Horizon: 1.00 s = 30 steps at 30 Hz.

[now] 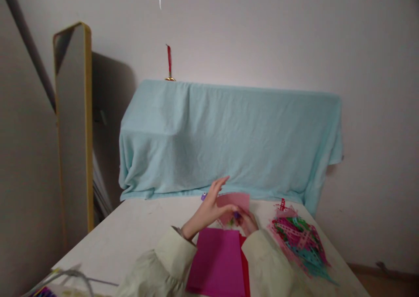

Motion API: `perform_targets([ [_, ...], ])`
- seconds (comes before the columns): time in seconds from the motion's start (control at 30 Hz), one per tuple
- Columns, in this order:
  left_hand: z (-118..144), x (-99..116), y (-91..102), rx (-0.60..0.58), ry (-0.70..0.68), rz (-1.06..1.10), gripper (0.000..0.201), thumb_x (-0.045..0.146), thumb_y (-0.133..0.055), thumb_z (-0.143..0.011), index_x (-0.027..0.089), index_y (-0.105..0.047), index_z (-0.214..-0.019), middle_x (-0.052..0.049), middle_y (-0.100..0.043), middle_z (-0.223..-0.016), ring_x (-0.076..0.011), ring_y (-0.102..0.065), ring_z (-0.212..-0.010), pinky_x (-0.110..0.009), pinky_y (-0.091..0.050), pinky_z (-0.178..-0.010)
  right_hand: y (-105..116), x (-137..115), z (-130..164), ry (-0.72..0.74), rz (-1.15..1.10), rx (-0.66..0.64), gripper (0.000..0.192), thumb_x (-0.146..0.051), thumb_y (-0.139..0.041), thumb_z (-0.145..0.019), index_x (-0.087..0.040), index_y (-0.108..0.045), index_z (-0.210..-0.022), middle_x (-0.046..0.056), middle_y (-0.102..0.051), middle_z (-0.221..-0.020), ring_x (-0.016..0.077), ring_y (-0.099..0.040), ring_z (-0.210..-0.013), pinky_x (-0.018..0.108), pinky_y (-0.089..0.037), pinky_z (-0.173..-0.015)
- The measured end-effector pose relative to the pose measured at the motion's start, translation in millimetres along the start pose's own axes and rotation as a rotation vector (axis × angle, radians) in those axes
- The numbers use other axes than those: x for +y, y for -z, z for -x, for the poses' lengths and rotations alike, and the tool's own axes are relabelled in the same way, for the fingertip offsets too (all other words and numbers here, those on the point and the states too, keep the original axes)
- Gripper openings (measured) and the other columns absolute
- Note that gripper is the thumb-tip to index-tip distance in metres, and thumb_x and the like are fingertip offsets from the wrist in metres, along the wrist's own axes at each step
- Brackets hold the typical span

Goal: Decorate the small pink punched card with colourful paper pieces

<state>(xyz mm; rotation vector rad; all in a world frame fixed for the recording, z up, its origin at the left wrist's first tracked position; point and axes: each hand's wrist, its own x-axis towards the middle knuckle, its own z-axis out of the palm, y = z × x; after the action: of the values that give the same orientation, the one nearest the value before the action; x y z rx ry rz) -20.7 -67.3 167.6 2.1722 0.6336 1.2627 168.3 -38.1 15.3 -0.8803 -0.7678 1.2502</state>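
My left hand (209, 207) is raised over the table with its fingers stretched out and apart. Its thumb reaches across to my right hand (248, 222). The fingers of my right hand are curled around a small purple piece (236, 215), whose exact kind is too blurred to tell. Just behind both hands is a pink translucent sheet or bag (236, 198), partly hidden by them. A tiny purple item with what looks like an eye (204, 196) lies beyond my left hand. Below the wrists, a magenta sheet (216, 262) overlaps a red sheet (245, 271).
On the right of the white table (140, 227) lies a pile of colourful patterned strips (301, 240). Grey bendy stems (78, 275) stick out at the front left. A light blue cloth (229, 135) drapes over something at the back. A gold-framed mirror (73, 131) leans at left.
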Motion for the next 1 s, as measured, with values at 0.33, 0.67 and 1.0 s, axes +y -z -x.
perform_targets([
  [0.33,35,-111,-61.7,0.443,0.316,0.372,0.085,0.047,-0.068,-0.071,0.027,-0.024,-0.14,-0.012,-0.04,-0.137,-0.024,-0.049,-0.116,-0.039,-0.04,-0.097,12,8,-7,0.013,-0.065,0.025,0.028,-0.039,-0.074,-0.068,-0.014,-0.062,-0.071,0.0,-0.057,-0.057,0.0082,-0.045,-0.038,0.022,-0.034,-0.037],
  [0.67,49,-139,-86.7,0.118,0.554,0.476,0.048,0.054,-0.059,-0.075,0.009,-0.065,-0.091,-0.01,-0.069,-0.079,-0.0182,-0.063,-0.066,-0.027,-0.049,-0.061,13,4,-9,0.02,-0.084,0.029,0.025,-0.036,-0.074,-0.069,-0.014,-0.063,-0.073,0.001,-0.059,-0.065,0.0082,-0.046,-0.043,0.023,-0.035,-0.041],
  [1.0,57,-147,-100.2,0.028,0.574,0.521,0.056,0.059,-0.039,-0.084,0.01,-0.062,-0.069,-0.005,-0.06,-0.054,-0.0135,-0.055,-0.044,-0.023,-0.042,-0.047,9,3,-4,0.005,0.021,-0.083,0.025,-0.035,-0.071,-0.072,-0.018,-0.064,-0.089,0.002,-0.062,-0.074,0.0108,-0.05,-0.049,0.025,-0.036,-0.048],
])
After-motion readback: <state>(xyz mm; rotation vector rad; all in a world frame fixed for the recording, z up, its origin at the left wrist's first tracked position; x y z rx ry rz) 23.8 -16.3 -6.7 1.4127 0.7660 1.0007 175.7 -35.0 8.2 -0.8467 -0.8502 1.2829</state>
